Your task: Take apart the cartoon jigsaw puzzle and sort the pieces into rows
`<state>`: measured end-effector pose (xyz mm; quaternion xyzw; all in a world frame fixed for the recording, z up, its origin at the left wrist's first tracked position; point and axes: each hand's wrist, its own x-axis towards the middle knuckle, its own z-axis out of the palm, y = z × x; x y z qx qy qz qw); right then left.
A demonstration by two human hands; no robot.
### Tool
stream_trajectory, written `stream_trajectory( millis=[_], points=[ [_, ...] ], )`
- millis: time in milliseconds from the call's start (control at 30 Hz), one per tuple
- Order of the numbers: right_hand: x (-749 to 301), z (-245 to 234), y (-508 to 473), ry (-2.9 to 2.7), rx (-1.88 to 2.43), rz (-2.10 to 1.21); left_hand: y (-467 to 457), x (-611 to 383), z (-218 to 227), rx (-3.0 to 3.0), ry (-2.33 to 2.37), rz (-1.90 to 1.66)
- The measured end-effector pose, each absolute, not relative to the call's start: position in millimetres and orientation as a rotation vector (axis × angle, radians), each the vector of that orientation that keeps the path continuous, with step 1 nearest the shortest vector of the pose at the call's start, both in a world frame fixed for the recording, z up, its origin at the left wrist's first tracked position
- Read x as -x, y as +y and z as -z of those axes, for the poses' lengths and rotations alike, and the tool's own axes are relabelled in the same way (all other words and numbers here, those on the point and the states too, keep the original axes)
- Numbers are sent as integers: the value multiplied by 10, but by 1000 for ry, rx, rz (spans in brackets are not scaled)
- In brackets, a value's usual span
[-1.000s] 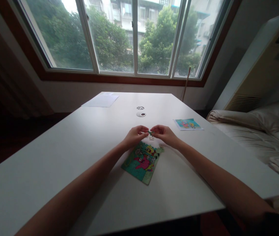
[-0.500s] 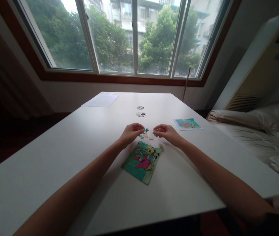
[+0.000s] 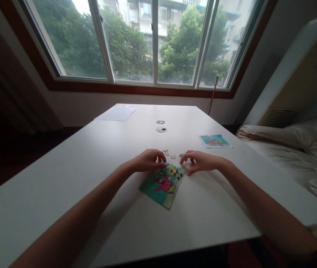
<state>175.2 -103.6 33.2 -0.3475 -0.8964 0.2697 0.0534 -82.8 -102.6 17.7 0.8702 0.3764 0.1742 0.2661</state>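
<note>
A colourful cartoon jigsaw puzzle (image 3: 162, 184) lies flat on the white table (image 3: 119, 149) in front of me. My left hand (image 3: 147, 160) rests at the puzzle's top left edge, fingers curled down and pressed together; what is under them is hidden. My right hand (image 3: 200, 162) arches over the puzzle's top right corner, fingers bent and apart, tips touching the corner, with nothing visible in it. Loose puzzle pieces (image 3: 166, 151) lie just beyond both hands. One small green piece (image 3: 181, 155) sits by my right fingertips.
A printed picture card (image 3: 214, 140) lies to the right, a sheet of paper (image 3: 115, 113) at the far left. Two round cable ports (image 3: 161, 129) sit in the table's middle. Big windows are behind; a white cushioned sofa (image 3: 292, 149) stands at the right.
Both hands held small pieces together above the table, then parted. They have now dropped toward me onto the puzzle's top edge, and the loose pieces beyond them are uncovered.
</note>
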Motion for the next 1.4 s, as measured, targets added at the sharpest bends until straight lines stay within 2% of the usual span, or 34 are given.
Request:
stream_trajectory(
  millis=[167,433,733,933,1100,1400],
  points=[
    [-1715,-284,-1022,-2650,1084,-904,-1087,792,-172,-2460,933,-440],
    [-1703,-168,-930,-2518,1121,-658,-1036,824,-154,-2428,1002,-527],
    [-1715,-114,-894,-2371,1204,-654,-886,981,-37,-2368,1310,-660],
    [-1745,-85,-838,-2261,1282,-446,-841,1017,63,-2383,1414,-805],
    [-1674,-54,-822,-2253,1228,-239,-841,911,45,-2453,1331,-844],
    [-1340,-62,-819,-2484,1180,-223,-668,663,48,-2575,1181,-694]
  ],
)
